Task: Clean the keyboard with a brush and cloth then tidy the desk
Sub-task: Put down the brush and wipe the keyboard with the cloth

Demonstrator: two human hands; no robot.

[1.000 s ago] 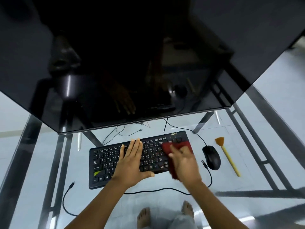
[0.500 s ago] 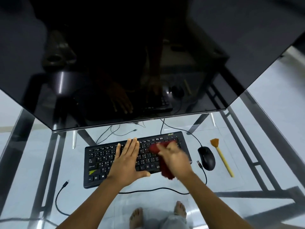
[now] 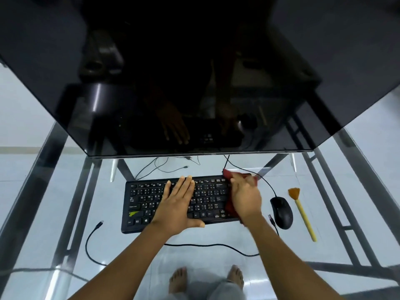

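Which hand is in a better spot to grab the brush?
Probably the right hand: the brush lies on that side, past the mouse, though it holds the cloth. The left hand lies flat on the keyboard, farther off.

We look up at a large, glossy black monitor screen [image 3: 194, 72], dark and showing dim reflections. Below its right part lies a black computer mouse [image 3: 281, 212], its thin cord curving up under the screen. At the left we see a loose black cable [image 3: 86, 243] ending in a free plug. Thin black wires [image 3: 185, 167] trail under the screen's lower edge.
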